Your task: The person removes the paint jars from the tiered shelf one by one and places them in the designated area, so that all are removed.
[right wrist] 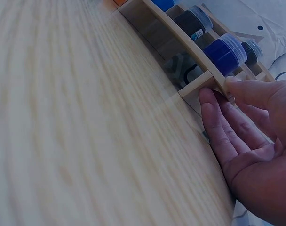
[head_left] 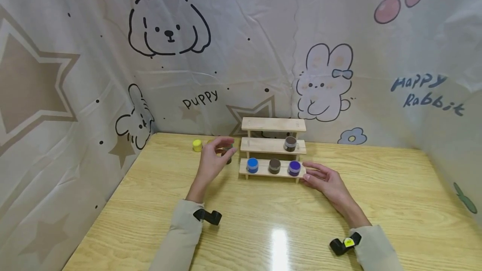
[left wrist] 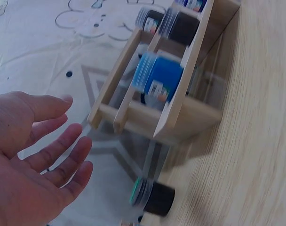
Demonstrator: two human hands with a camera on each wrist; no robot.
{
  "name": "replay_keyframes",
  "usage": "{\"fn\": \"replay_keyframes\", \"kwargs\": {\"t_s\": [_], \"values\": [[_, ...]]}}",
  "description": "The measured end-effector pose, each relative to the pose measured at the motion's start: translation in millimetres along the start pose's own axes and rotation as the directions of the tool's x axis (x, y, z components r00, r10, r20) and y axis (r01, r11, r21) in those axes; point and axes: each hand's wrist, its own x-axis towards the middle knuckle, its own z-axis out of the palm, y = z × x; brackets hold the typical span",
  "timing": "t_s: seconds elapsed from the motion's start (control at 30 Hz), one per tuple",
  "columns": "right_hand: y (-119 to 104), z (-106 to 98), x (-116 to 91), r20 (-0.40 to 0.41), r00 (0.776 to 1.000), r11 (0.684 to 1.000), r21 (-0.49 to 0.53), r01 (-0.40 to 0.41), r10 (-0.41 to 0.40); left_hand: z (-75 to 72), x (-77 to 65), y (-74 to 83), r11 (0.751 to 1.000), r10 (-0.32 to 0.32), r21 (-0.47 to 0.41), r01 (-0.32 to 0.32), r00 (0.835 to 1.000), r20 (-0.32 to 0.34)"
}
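Note:
A three-step wooden rack (head_left: 273,124) stands at the back of the table. Its lowest step bears a blue paint jar (head_left: 252,165), a dark brown paint jar (head_left: 274,166) and a purple paint jar (head_left: 294,169). Another dark brown jar (head_left: 290,144) sits at the right of the middle step. My right hand (head_left: 331,185) grips the rack's lower right end, thumb above and fingers against the side in the right wrist view. Left of the rack, my left hand (head_left: 211,160) holds nothing, its fingers loosely bent near a dark jar with a green rim (left wrist: 159,197).
A yellow jar (head_left: 197,145) stands at the table's back left, partly beside the left hand. Behind the wooden table (head_left: 241,221) hangs a printed cloth (head_left: 244,53), close to the rack's back.

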Motion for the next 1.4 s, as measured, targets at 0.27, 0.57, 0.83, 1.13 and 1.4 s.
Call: {"fn": "replay_keyframes", "kwargs": {"t_s": [0.27,0.57,0.83,1.13,1.4], "values": [[0.1,0.0,0.2,-0.007,1.0,1.0,0.001,0.002,-0.002,20.5,1.6,6.8,1.0,0.026,0.011,-0.026,0.999,0.042],[2.8,2.3,0.6,0.011,1.0,1.0,0.017,0.021,-0.021,45.4,5.7,20.1,0.998,0.055,-0.016,-0.053,0.993,0.105],[1.3,1.4,-0.4,0.006,1.0,1.0,0.012,0.021,-0.021,70.9,12.9,30.6,0.999,0.047,-0.019,-0.044,0.982,0.183],[-0.2,-2.0,-1.4,0.005,1.0,1.0,-0.001,0.0,0.0,102.7,18.6,37.8,1.0,0.006,-0.01,-0.004,0.982,0.187],[-0.3,-1.7,-0.5,0.006,1.0,1.0,0.0,0.008,-0.008,124.7,28.5,39.6,0.997,-0.023,0.074,0.012,0.989,0.146]]}}
